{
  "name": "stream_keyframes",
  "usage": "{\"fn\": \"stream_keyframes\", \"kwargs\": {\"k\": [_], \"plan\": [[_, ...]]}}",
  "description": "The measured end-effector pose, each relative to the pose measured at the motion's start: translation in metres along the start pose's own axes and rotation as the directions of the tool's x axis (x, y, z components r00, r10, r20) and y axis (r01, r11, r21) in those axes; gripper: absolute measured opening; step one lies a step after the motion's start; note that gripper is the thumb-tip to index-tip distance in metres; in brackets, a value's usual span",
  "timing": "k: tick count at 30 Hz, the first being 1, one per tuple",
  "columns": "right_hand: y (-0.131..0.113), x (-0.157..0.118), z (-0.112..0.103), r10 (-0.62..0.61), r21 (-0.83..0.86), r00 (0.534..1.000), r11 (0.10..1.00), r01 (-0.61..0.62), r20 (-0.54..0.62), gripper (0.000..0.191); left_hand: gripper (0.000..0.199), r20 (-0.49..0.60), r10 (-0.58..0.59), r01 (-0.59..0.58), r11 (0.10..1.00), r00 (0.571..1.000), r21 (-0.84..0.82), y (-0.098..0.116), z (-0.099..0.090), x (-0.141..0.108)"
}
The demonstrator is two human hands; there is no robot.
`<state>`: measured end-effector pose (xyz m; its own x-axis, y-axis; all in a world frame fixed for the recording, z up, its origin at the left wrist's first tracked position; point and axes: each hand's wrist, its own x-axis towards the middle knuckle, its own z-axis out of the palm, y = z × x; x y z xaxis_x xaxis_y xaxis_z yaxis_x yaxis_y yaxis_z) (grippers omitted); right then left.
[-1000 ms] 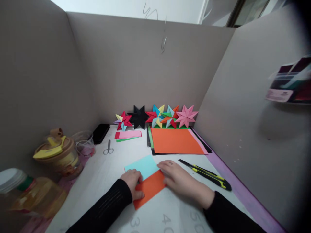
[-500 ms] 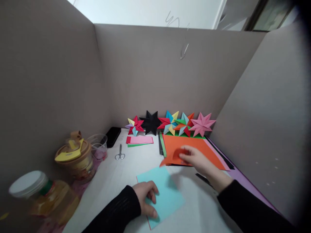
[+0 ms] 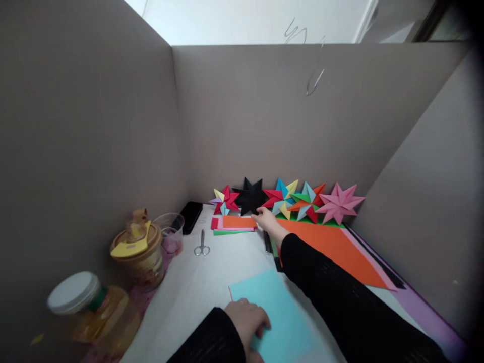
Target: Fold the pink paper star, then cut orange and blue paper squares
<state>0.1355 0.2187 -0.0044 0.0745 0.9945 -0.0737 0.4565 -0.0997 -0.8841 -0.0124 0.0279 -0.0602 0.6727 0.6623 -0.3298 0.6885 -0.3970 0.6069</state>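
My right hand (image 3: pixel 266 221) reaches to the back of the table. Its thumb and fingers pinch the right end of an orange paper strip (image 3: pixel 238 222), which lies over red, pink and green paper strips (image 3: pixel 232 233). Nearer to me, my left hand (image 3: pixel 248 322) rests on the left side of a light blue paper sheet (image 3: pixel 283 315). Its fingers are loosely bent and apart, with the thumb partly cut off by the frame's bottom edge. A thin red edge shows under the blue sheet.
Folded paper stars (image 3: pixel 282 199) lean along the back wall. Large orange paper (image 3: pixel 336 252) lies at the right under my sleeve. Small scissors (image 3: pixel 202 244), a black phone (image 3: pixel 192 217), a clear cup (image 3: pixel 170 234), a lidded tub (image 3: pixel 138 252) and a jar (image 3: pixel 102 317) are at left.
My right hand has carried the orange strip from the large orange paper leftward onto the small strips. My left hand stays on the blue sheet. The whole view has shifted.
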Motion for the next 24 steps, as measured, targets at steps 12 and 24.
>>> {"fn": "stream_keyframes", "kwargs": {"k": [12,24], "plan": [[0.070,-0.180,-0.085,0.232,0.201,0.920,0.931,-0.304,0.317,0.027,0.055,-0.011,0.078,-0.076,0.991,0.997,0.106,0.006,-0.012,-0.018],[0.090,-0.205,-0.044,-0.057,0.336,0.954,0.941,-0.046,0.293,0.015,0.063,-0.613,-0.042,-0.027,0.994,0.789,-0.103,-0.013,-0.020,-0.022]]}}
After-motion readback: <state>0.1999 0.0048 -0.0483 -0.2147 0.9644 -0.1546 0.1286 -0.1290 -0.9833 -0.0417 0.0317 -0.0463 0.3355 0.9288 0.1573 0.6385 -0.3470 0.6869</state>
